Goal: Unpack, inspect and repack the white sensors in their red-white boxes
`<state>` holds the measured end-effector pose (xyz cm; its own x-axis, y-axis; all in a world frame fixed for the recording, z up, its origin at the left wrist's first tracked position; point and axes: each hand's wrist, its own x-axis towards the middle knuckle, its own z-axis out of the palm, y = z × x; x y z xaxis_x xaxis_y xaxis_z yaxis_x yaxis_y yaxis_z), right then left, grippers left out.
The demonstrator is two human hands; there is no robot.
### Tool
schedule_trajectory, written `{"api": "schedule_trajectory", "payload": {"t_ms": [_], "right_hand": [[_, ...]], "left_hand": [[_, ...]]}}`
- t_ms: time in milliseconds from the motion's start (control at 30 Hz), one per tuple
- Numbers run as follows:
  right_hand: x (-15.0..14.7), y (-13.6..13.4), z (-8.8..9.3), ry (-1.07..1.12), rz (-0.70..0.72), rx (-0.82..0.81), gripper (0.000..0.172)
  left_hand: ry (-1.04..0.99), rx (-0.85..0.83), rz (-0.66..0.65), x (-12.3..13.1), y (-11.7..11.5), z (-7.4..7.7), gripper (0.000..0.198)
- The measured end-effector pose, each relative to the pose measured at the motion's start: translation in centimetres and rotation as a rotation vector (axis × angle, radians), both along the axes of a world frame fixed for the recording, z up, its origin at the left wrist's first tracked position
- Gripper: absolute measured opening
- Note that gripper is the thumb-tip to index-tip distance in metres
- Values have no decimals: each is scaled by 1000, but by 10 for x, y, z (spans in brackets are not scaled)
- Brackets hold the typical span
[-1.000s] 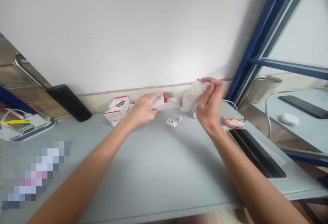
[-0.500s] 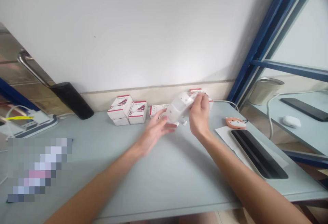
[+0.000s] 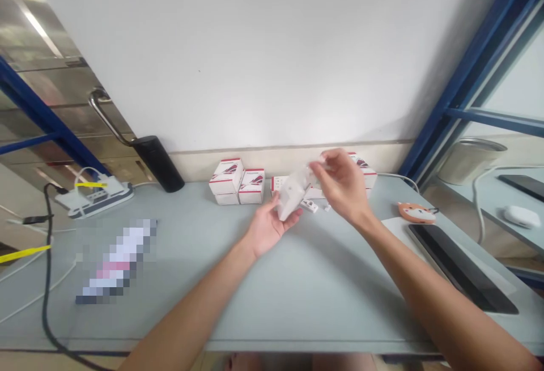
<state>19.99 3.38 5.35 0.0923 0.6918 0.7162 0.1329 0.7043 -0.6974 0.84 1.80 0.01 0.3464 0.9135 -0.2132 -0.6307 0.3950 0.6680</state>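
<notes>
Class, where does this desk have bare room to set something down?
Bare desk lies between the left forearm and right forearm, and between the left forearm and pixelated item. Crowded: the wall side, with boxes, white packet, left hand and right hand; the left, with power strip; the right, with black slab.

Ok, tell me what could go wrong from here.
The white bag is tilted in the left hand, so it might slip, or spill if it is open, which I can't tell. The small white pieces lie loose near both hands, so a careless move of the right hand could knock them.
</notes>
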Motion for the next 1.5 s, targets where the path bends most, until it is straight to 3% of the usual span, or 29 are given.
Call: {"api": "schedule_trajectory", "payload": {"t_ms": [67,167,233,267,333,367,500,633,700,833,900,1000,1100,1167,1233,1367,1500], "right_hand": [[0,19,14,64,-85,84,20],[3,58,30,112,-377,231,13],[5,83,29,93,-581,149,11],[4,92,23,-14,-638,3,12],[-1,105,6,-363,-648,-368,21],[-5,107,-5,-434,-627,-434,23],[-17,103,-43,-603,-589,-483,24],[-12,97,-49,-662,-635,-389,44],[-6,97,-44,-691,-585,-276,43],[5,91,-33,-749,-339,-152,35],[7,78,-30,-612,-302,-151,39],[6,47,-31,-244,-193,-297,43],[2,15,-37,-148,48,-592,47],[-1,2,-42,-97,146,-705,46],[-2,-5,-45,-5,148,-740,46],[-1,-7,-44,121,129,-761,56],[0,-7,-42,135,196,-795,45]], "left_hand": [[35,-11,15,-2,2,-4,23],[60,-1,52,-8,5,-4,23],[52,26,61,-12,6,-2,27],[43,46,59,-13,6,0,30],[27,76,51,-15,5,2,37],[20,88,50,-16,4,3,39],[-29,86,14,-15,5,4,33],[-67,9,30,-11,7,4,33],[-58,-21,68,-9,7,4,30],[-32,-48,137,-8,6,5,26],[-38,-61,143,-8,6,5,26],[-70,-45,76,-8,5,4,30],[-34,19,3,-4,1,3,33],[30,75,-70,0,-2,1,35],[75,115,-133,4,-5,-2,40],[106,137,-109,8,-7,-5,34],[92,138,-110,8,-8,-1,26]]}}
